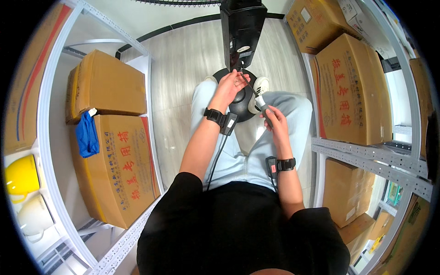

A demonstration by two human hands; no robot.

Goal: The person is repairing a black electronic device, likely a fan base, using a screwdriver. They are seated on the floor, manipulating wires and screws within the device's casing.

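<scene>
My right hand [277,123] is closed round the grey and white handle of a screwdriver [265,109]. The shaft slants up and left to the lower end of a black column [243,39], which looks like the body of a standing fan. At that lower end is my left hand [231,85], its fingers bent close to the screwdriver's tip. What those fingers pinch is too small to make out. Below the column, between my feet, stands a round black base [237,114], partly hidden by my left hand and leg.
A curved wire guard [183,2] shows at the top edge. Metal shelves [149,91] with cardboard boxes [119,160] flank me on the left, and more boxes [348,91] are on the right. A blue cloth [87,135] hangs by the left boxes. Cables run from my wrist devices.
</scene>
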